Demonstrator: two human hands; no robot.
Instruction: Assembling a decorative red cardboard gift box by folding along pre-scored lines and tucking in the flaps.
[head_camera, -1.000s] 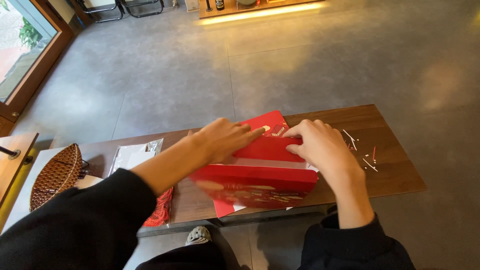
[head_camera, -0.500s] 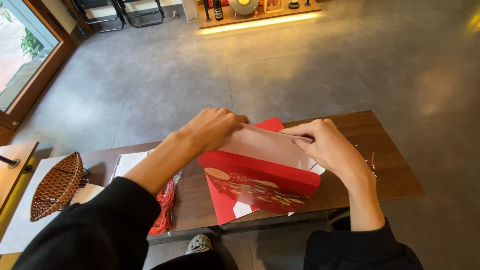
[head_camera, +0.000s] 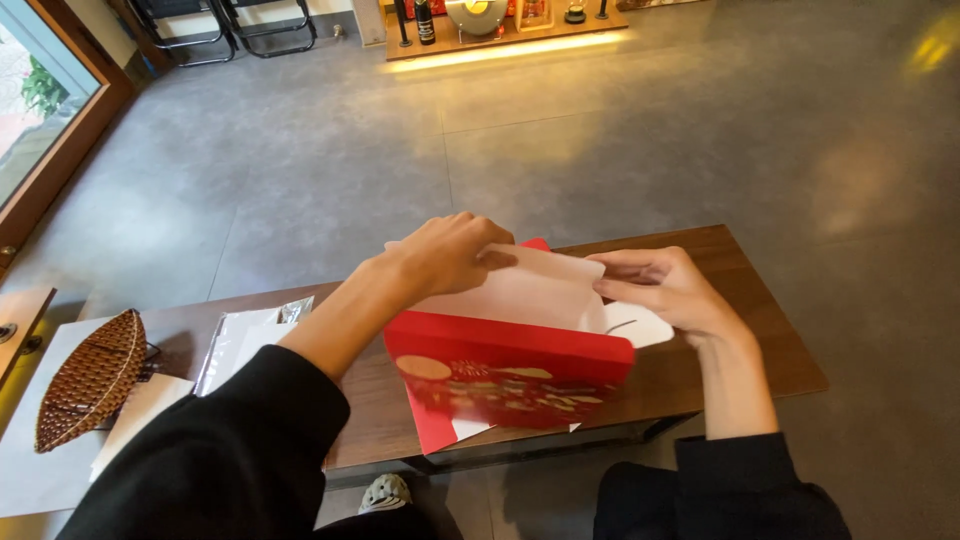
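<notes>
A red cardboard box (head_camera: 505, 375) with gold decoration on its front stands on the brown wooden table (head_camera: 745, 340). Its pale inner panel (head_camera: 520, 298) is raised up behind the red front wall. My left hand (head_camera: 447, 252) grips the top left edge of that panel. My right hand (head_camera: 660, 290) pinches its right edge, next to a white rounded flap (head_camera: 640, 325). Both forearms wear black sleeves.
A dark woven leaf-shaped basket (head_camera: 85, 378) lies on white paper at the table's left end. Clear plastic wrapping with white sheets (head_camera: 240, 340) lies beside it. Grey tiled floor spreads beyond the table. A lit shelf with bottles (head_camera: 500, 25) stands at the far wall.
The box was pressed flat under both hands a second ago. It has since been lifted and opened up, and its pale inner panel now stands raised between my hands.
</notes>
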